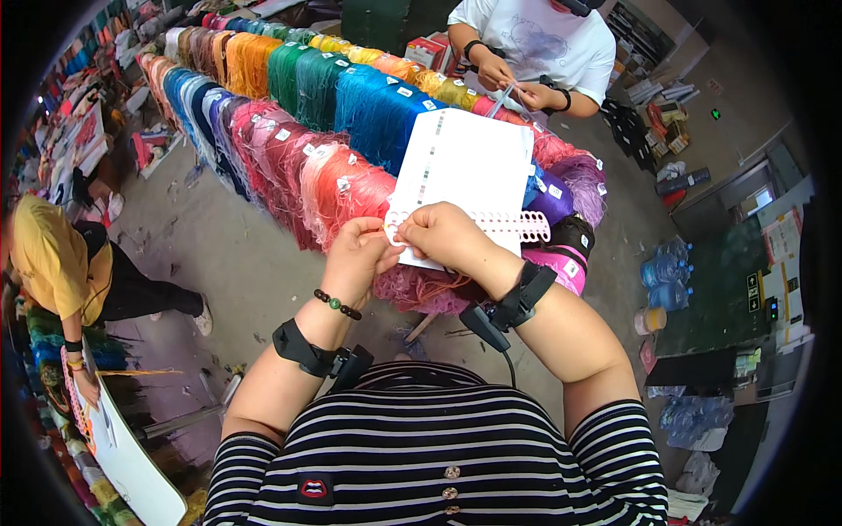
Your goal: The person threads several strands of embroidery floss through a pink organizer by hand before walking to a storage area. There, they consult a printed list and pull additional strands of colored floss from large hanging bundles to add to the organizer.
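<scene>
A pale pink strip punched with rows of holes lies across the lower part of a white sheet printed with small colour squares. The strip's left end sits between my two hands. My left hand is closed, its fingertips pinching at that end. Beside it my right hand is closed too, thumb pressed against the curled index finger over the strip. Whatever is in that pinch is too small or hidden to make out. Under the sheet are hanks of coral-pink thread.
Long racks carry tagged thread hanks in many colours, including blue ones. Across the rack a person in a white shirt handles pale strands. At left a person in yellow reaches to a white board. Large water bottles stand right.
</scene>
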The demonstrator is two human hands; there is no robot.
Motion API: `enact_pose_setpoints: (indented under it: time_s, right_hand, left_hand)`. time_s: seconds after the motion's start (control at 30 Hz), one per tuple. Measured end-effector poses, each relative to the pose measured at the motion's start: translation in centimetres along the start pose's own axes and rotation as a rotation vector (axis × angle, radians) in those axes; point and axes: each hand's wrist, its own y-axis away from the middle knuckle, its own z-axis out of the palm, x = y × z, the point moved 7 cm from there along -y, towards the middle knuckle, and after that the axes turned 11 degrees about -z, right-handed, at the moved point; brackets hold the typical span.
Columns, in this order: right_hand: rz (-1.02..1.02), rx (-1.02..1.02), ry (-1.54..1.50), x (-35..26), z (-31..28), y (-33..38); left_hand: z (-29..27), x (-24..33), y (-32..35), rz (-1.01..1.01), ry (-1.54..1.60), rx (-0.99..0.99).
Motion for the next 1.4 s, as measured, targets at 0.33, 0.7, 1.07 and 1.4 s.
enact_pose_setpoints:
  time_s: [0.33, 0.7, 1.07, 1.4]
  right_hand:
    - [0.066, -0.064, 0.313, -1.0, -0.2, -0.8]
    - [0.003, -0.075, 0.134, -0.7, 0.6, -0.6]
    - [0.123, -0.033, -0.348, 2.5, 0.8, 0.0]
    - [0.113, -0.012, -0.453, 3.0, 0.7, 0.0]
  left_hand:
    - [-0.3, -1.2, -0.7, 0.059, 0.053, -0.081]
    - [-2.4, -0.6, -1.1, 0.234, -0.313, 0.058]
    - [-0.1, 0.1, 0.6, 0.015, 0.159, -0.163]
    - [-2.8, 1.5, 0.8, 0.507, -0.649, 0.274]
